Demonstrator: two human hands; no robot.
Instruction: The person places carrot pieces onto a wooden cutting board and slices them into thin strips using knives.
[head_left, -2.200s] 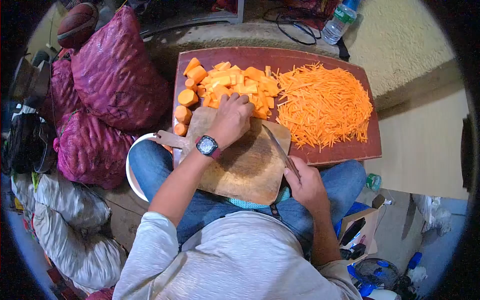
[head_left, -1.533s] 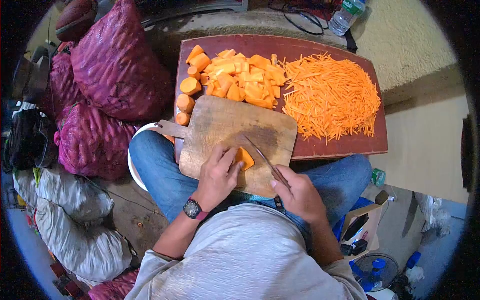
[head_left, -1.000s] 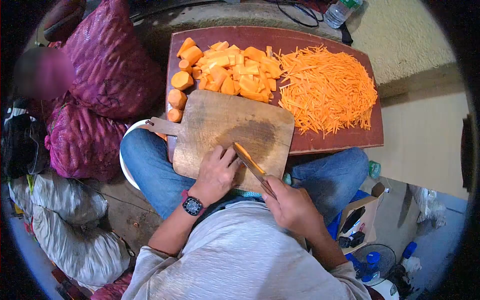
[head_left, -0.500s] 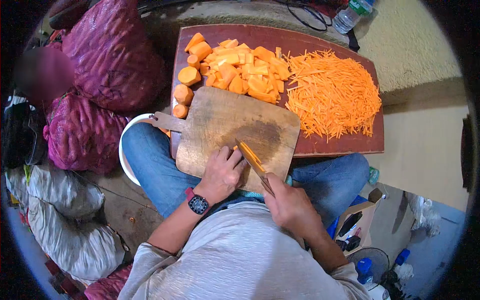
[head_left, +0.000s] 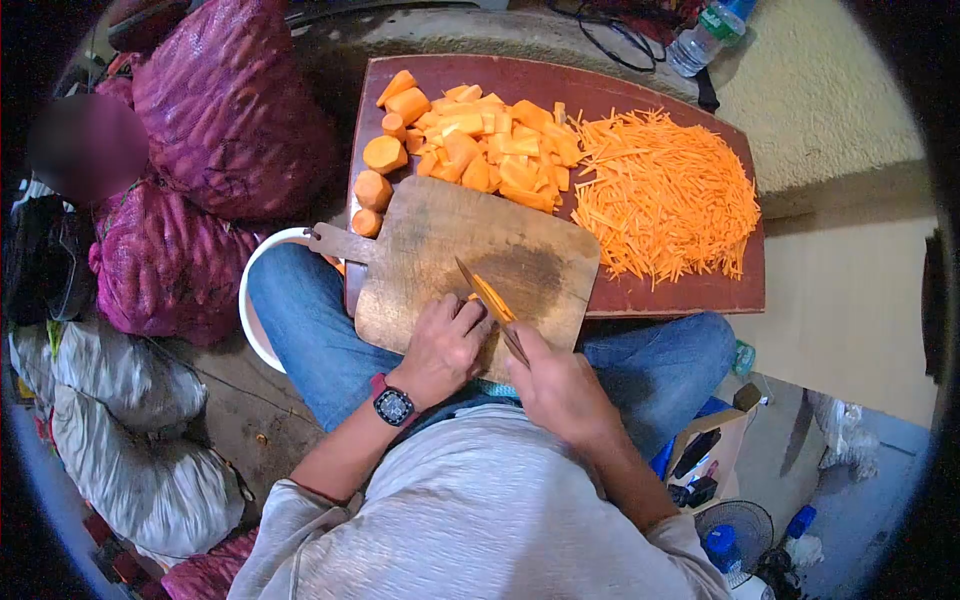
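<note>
A wooden cutting board (head_left: 420, 260) lies across my lap, its far edge on a dark red board. My right hand (head_left: 562, 385) is closed round the handle of a knife (head_left: 490, 300), whose blade points up and to the left over the wood. Beside the blade lie thin carrot sticks (head_left: 494, 297). With fingers curled, my left hand (head_left: 448, 340) presses a piece of carrot (head_left: 474, 297) against the cutting board, just left of the blade; most of that piece is hidden under the fingers.
On the dark red board (head_left: 640, 297) are carrot chunks (head_left: 480, 140) and a heap of shredded carrot (head_left: 665, 195). A white tub (head_left: 250, 310) stands at my left knee. Pink mesh sacks (head_left: 230, 110) and white sacks (head_left: 140, 470) line the left. A plastic bottle (head_left: 705, 40) lies top right.
The knife and my right hand have shifted slightly left and up, with the blade now closer to my left fingers. My left hand stays nearly still on the carrot.
</note>
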